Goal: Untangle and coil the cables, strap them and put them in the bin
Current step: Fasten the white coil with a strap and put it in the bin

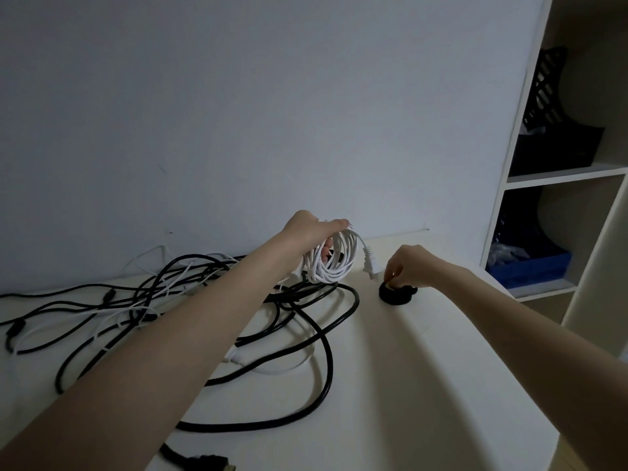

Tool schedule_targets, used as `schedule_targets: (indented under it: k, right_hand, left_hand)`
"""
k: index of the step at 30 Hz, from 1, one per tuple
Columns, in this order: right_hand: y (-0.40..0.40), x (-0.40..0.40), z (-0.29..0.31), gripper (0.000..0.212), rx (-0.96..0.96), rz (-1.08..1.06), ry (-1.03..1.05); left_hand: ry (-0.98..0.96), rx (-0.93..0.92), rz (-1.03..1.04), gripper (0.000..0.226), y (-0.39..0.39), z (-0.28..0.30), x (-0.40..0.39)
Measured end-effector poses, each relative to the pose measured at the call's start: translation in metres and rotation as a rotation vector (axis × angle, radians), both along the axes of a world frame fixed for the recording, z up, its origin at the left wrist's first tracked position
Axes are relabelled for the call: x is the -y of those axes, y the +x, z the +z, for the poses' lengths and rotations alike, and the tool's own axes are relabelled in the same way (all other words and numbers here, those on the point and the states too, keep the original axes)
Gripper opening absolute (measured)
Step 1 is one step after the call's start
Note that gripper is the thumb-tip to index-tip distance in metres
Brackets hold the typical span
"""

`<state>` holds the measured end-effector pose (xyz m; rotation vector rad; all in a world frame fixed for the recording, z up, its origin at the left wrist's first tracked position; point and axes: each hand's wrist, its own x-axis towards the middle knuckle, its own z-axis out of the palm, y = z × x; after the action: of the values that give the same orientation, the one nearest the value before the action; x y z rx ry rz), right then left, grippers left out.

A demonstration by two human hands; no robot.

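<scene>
Left hand (pixel 311 232) grips coiled white power cable (pixel 334 258). Right hand (pixel 409 266) pinches black strap roll (pixel 396 294) just right of it. Tangled black and white cables (pixel 163 300) sprawl left on cream table (pixel 390 385).

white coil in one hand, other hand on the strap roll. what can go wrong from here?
1. The left hand alone holds the white coil; its plug end hangs free, so loops may slip loose before strapping.
2. The coil hangs just above the tangled black cables; it could snag them.
3. The right hand pinches at the black strap roll one-handed; the roll may lift or slide instead of peeling.
</scene>
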<state>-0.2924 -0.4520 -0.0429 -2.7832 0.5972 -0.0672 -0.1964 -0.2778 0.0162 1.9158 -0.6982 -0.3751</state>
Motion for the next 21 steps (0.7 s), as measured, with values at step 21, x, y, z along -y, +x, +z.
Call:
schedule_targets:
  k: [21]
  right_hand:
    - [-0.001, -0.009, 0.02, 0.013, 0.022, 0.031, -0.225]
  left_hand:
    - [-0.074, -0.087, 0.111, 0.036, 0.004, -0.002, -0.015]
